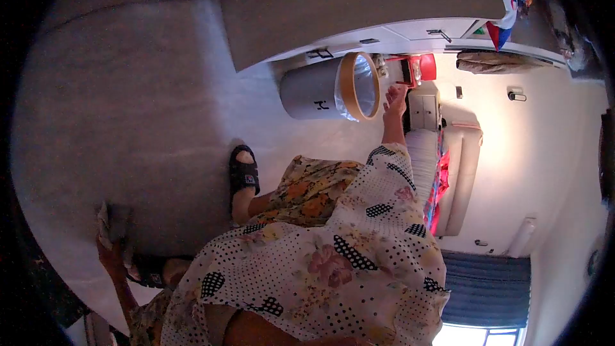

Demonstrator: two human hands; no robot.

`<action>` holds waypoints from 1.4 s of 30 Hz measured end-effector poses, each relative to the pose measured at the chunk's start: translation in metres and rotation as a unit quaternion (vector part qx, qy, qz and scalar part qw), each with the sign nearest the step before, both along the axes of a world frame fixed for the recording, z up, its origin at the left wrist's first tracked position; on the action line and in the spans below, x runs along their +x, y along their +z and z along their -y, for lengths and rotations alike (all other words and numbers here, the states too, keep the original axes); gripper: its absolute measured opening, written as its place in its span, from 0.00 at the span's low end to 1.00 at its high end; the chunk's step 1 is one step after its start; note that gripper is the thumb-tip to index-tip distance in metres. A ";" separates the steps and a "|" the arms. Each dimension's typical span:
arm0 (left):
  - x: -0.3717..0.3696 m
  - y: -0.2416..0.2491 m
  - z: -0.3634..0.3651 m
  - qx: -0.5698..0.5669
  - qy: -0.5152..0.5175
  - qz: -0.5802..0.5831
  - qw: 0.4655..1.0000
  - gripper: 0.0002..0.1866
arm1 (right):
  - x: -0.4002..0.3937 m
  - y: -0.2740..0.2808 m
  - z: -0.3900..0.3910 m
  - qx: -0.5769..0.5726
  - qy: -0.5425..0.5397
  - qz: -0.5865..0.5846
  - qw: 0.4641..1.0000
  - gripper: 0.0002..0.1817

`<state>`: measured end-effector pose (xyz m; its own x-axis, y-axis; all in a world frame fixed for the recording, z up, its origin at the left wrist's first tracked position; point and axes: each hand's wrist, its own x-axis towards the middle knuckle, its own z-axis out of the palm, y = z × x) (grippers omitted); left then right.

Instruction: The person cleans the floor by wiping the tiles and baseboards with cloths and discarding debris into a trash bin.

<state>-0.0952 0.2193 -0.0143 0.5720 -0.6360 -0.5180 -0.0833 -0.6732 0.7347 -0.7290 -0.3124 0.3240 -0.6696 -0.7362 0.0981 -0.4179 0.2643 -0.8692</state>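
The room appears turned on its side in the head view. On the left, my left hand is closed on a grey cloth, low over the floor near my sandalled foot. My right arm stretches out toward the upper right. Its hand holds nothing I can see, its fingers loosely bent and apart, right by the rim of a grey waste bin. A clear liner and a tan ring line the bin's mouth. My dotted floral top fills the lower middle.
A long cabinet with handled drawers runs along the top. Beyond the bin are a red chair, a small nightstand and a bed with a padded headboard. A dark blind hangs lower right. My other sandalled foot stands mid-floor.
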 end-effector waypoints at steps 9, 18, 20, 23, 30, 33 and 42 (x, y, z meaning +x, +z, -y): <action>0.016 -0.075 -0.042 -0.033 0.050 -0.053 0.997 0.36 | -0.096 -0.035 0.032 0.135 0.098 -0.171 0.971 0.19; 0.012 -0.055 -0.033 -0.039 0.041 0.024 0.998 0.35 | -0.033 -0.031 0.019 0.108 0.186 -0.143 0.966 0.19; 0.011 -0.048 -0.029 -0.041 0.041 0.019 0.998 0.35 | -0.006 -0.018 0.010 0.128 0.155 -0.206 0.958 0.20; 0.010 -0.039 -0.027 -0.042 0.042 0.016 0.998 0.35 | 0.004 -0.014 0.011 0.172 0.140 -0.286 0.932 0.22; 0.011 -0.024 -0.021 -0.044 0.042 0.009 0.998 0.35 | -0.035 -0.050 0.034 0.127 0.288 -0.455 0.833 0.29; 0.011 -0.019 -0.017 -0.044 0.040 0.006 0.998 0.35 | -0.021 -0.033 0.038 0.179 0.207 -0.322 0.906 0.30; 0.007 0.010 0.001 -0.047 0.040 -0.014 0.998 0.35 | 0.016 -0.029 0.017 0.205 0.168 -0.242 0.933 0.22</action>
